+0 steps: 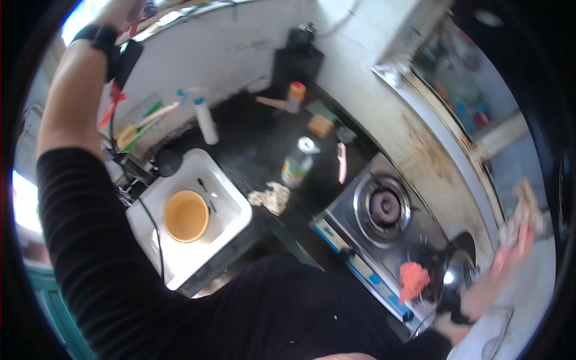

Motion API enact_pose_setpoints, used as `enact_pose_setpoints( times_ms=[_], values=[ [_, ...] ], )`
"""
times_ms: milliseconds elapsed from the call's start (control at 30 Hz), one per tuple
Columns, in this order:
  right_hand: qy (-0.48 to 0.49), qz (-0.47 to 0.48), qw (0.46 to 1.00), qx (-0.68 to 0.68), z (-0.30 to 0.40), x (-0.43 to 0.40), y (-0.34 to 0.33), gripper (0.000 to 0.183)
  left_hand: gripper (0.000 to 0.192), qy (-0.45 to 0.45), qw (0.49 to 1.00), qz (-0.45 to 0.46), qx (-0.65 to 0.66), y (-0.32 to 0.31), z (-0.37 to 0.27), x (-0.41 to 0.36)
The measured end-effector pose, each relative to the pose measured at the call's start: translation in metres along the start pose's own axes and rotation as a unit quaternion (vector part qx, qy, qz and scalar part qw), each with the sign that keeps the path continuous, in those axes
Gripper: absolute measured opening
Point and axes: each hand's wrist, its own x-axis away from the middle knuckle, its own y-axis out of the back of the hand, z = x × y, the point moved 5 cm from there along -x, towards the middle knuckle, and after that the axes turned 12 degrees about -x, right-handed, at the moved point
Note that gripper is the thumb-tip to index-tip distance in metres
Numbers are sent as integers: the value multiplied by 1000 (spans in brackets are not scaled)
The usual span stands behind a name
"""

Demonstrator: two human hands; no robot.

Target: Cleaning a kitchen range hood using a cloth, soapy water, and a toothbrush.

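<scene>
At the far right my right hand (517, 245) is raised to the wall beside the stove, its fingers on a crumpled pale cloth (522, 211); the hand is blurred. My left arm reaches up at the upper left, and my left hand (130, 15) is partly cut off by the picture's rim, so its fingers do not show clearly. Below my right hand, a coral-coloured cloth (413, 281) lies at the front of the gas stove (344, 225), beside a shiny metal lid or pot (454, 274). Another crumpled off-white cloth (272, 198) rests on the black counter (243, 157).
A white sink (234, 207) holds a yellow-orange tub (186, 216) and a green toothbrush-like thing. On the counter stand a white spray bottle (206, 121), a clear labelled bottle (297, 166) and a red-capped jar (295, 96). A sponge (321, 126) and a pink-handled brush (342, 166) lie nearby.
</scene>
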Motion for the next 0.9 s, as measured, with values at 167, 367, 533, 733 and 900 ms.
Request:
enact_pose_setpoints(
  times_ms=[167, 367, 533, 733, 900],
  values=[
    [-15, -90, 994, 64, -29, 103, -15, 30, 16, 188, 956, -224, 1, -75, 65, -37],
    [-221, 39, 974, -23, -121, 177, -118, 26, 17, 142, 974, -171, -45, -147, 105, -75],
    [-295, 80, 952, -18, -157, 173, -169, 18, 29, -19, 973, -41, 228, -170, 69, -88],
    [-308, 49, 948, -65, -183, 162, -193, 22, 39, 1, 984, -60, 166, -148, 74, -98],
    [-328, 34, 941, -78, -190, 164, -197, 23, 46, 294, 863, -392, 122, -93, 124, -67]
  ],
)
